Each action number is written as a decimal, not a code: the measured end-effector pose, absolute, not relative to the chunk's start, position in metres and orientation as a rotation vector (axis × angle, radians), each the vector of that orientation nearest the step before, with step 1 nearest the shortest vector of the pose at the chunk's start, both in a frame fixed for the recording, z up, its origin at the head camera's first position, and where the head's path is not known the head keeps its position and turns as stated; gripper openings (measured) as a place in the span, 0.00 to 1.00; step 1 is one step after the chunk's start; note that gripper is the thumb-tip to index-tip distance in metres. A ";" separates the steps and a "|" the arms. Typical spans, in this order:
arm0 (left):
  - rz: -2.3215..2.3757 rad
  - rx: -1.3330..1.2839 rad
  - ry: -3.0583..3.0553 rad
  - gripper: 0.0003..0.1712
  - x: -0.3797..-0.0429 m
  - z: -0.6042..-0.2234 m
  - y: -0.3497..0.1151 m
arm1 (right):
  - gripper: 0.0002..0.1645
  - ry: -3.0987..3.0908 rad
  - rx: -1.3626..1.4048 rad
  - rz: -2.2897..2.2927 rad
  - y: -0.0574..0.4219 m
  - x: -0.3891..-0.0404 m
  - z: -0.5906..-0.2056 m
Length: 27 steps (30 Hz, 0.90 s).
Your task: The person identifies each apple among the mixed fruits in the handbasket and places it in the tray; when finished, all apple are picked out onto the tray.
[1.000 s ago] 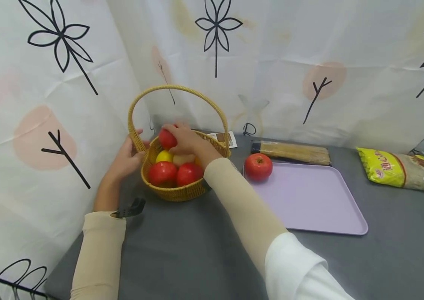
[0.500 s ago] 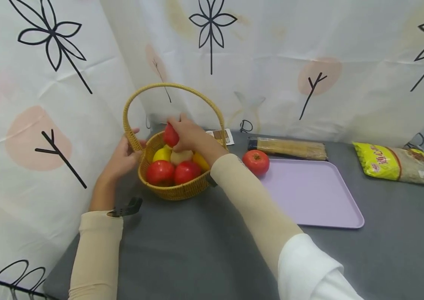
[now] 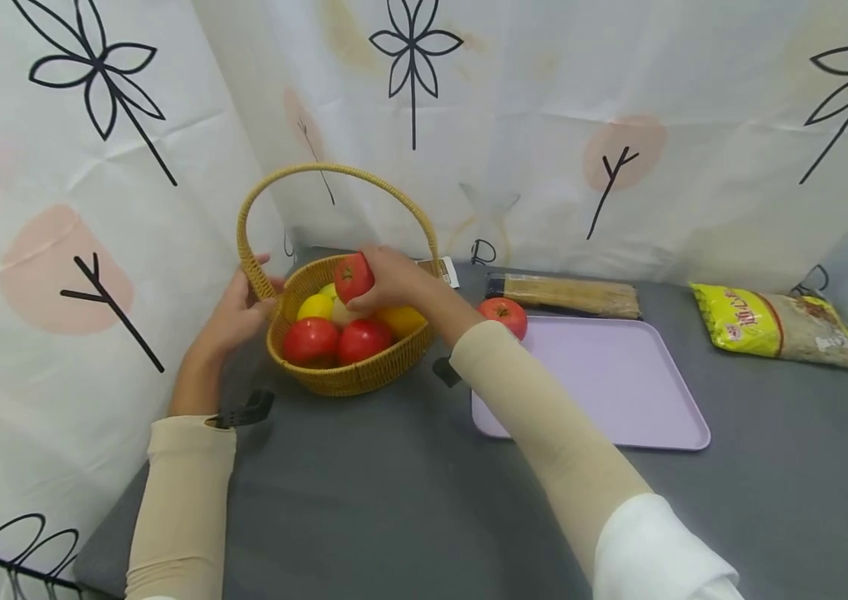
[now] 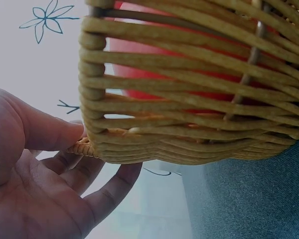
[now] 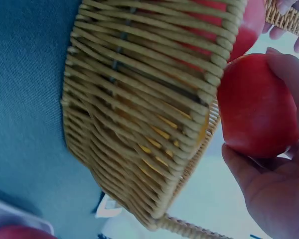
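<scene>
My right hand (image 3: 397, 279) grips a red apple (image 3: 353, 278) over the wicker basket (image 3: 348, 382), with the apple's stem end facing the camera. In the right wrist view, thumb and fingers wrap the apple (image 5: 259, 104) beside the rim. My left hand (image 3: 232, 317) holds the foot of the basket's handle (image 3: 333, 169) on the left, thumb in front and fingers behind in the left wrist view. Inside the basket lie two red apples, one on the left (image 3: 311, 342) and another (image 3: 366, 342), a lemon-like yellow fruit (image 3: 315, 306), an orange-yellow fruit (image 3: 401, 321) and a partly hidden pale round one.
A lilac tray (image 3: 604, 383) lies to the right, with a red apple (image 3: 504, 315) at its far left corner. Behind it is a pack of noodle-like sticks (image 3: 569, 295). A yellow bag (image 3: 780, 325) lies farther right. Printed curtains border the grey table (image 3: 363, 508).
My right hand has lifted the apple slightly from the back of the basket, turned it and brought it rightward over the fruit. The left hand keeps its hold on the handle.
</scene>
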<state>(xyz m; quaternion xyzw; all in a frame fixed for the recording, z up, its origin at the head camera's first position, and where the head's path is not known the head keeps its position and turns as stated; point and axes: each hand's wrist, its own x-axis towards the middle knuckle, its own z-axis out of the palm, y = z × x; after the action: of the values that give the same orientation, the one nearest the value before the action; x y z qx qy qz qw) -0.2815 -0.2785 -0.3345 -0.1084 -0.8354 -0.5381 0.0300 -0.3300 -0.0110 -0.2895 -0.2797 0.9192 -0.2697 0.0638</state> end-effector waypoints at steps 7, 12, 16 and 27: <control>-1.642 -0.340 -2.588 0.40 -0.283 -0.338 -0.279 | 0.45 2.797 -0.858 -0.926 -0.008 -0.323 -0.302; -1.644 -0.314 -2.591 0.39 -0.282 -0.336 -0.281 | 0.45 2.798 -0.832 -1.043 -0.011 -0.316 -0.306; -1.629 -0.317 -2.591 0.39 -0.283 -0.337 -0.280 | 0.45 2.775 -0.829 -1.164 -0.011 -0.308 -0.309; -1.663 -0.268 -2.596 0.40 -0.285 -0.335 -0.280 | 0.46 2.775 -0.847 -1.362 -0.007 -0.284 -0.313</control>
<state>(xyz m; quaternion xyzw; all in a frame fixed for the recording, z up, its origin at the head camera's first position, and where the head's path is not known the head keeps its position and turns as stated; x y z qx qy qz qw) -0.2847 -0.2799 -0.3352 -0.0865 -0.8387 -0.5372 0.0235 -0.2838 -0.0065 -0.3130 -0.2643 0.8653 -0.4246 -0.0316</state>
